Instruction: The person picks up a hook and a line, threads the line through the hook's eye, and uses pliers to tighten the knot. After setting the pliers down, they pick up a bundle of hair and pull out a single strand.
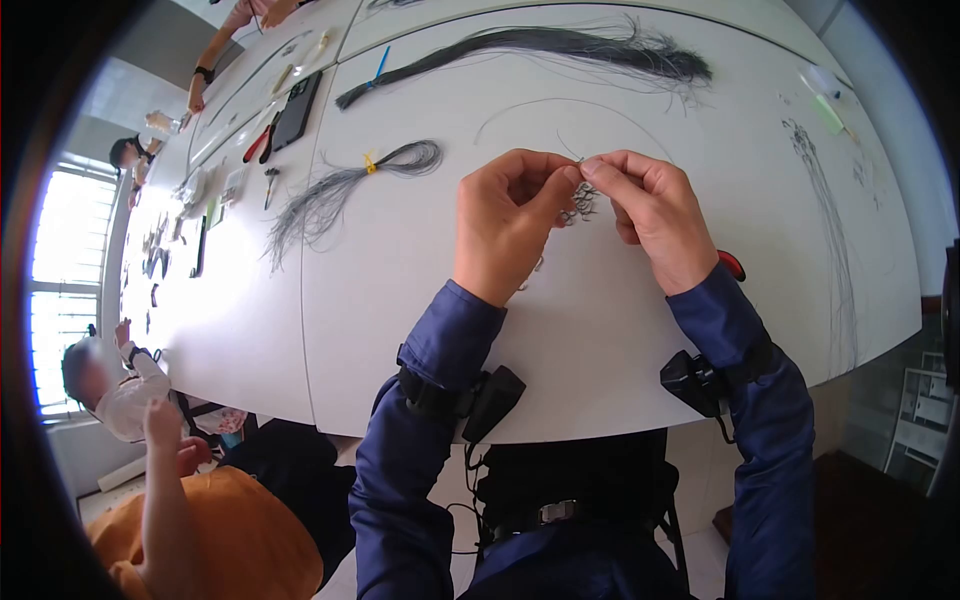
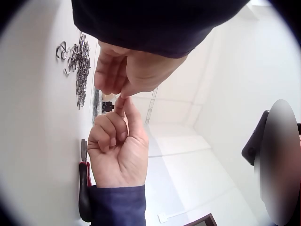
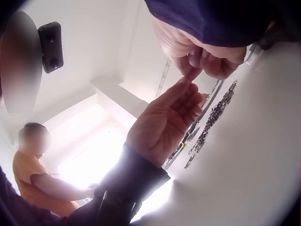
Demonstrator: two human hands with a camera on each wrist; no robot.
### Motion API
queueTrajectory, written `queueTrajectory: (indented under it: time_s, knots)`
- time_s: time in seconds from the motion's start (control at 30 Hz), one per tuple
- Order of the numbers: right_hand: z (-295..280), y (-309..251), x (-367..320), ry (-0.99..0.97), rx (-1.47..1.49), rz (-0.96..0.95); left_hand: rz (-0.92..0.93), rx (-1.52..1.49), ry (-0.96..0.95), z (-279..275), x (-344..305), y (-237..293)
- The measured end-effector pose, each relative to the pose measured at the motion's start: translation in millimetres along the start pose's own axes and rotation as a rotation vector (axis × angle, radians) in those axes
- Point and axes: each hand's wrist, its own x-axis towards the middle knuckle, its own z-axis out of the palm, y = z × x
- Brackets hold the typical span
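Observation:
My left hand (image 1: pixel 510 220) and right hand (image 1: pixel 655 210) meet at their fingertips above the table, each with thumb and index finger pinched together on a thin dark wire (image 1: pixel 567 143); its held part is mostly hidden. Behind and below them lies a pile of small bent metal pieces (image 1: pixel 583 205). The left wrist view has the left hand (image 2: pixel 138 70) above the right hand (image 2: pixel 122 155), the pile (image 2: pixel 82 70) off to the side. In the right wrist view the left hand (image 3: pixel 162 122) touches the right hand (image 3: pixel 202 54) at the fingertips.
Red-handled pliers (image 1: pixel 732 265) lie beside my right wrist. A long wire bundle (image 1: pixel 520 42) lies at the back, a tied one (image 1: pixel 370 168) on the left, loose strands (image 1: pixel 830 220) on the right. A phone (image 1: pixel 297 108) and other people are farther left.

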Motion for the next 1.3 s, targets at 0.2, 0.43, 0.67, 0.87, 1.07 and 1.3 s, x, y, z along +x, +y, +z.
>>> queueTrajectory:
  time_s: [0.2, 0.43, 0.67, 0.87, 1.07, 1.3]
  knots:
    - [-1.3, 3.4, 1.7, 0.014, 0.032, -0.029, -0.178, -0.403, -0.089, -8.7, 2.6, -2.1]
    - [-1.4, 5.9, 2.5, -0.010, 0.050, -0.073, -0.221, -0.499, -0.150, -8.1, 2.9, -5.9]
    - [0.4, 8.6, 3.4, -0.001, -0.009, -0.137, -0.115, -0.285, -0.081, -3.8, 1.4, -6.3]
    - [0.2, 8.2, 3.9, 0.007, -0.070, -0.165, -0.165, -0.346, -0.075, -6.6, 1.2, -2.7]
    - [1.9, 8.1, 3.8, -0.022, -0.058, -0.170, -0.254, -0.614, -0.144, -8.3, 2.1, -5.6]
    - [2.3, 5.7, 2.1, -0.067, -0.086, -0.158, -0.247, -0.521, -0.172, -10.2, 3.0, -8.5]
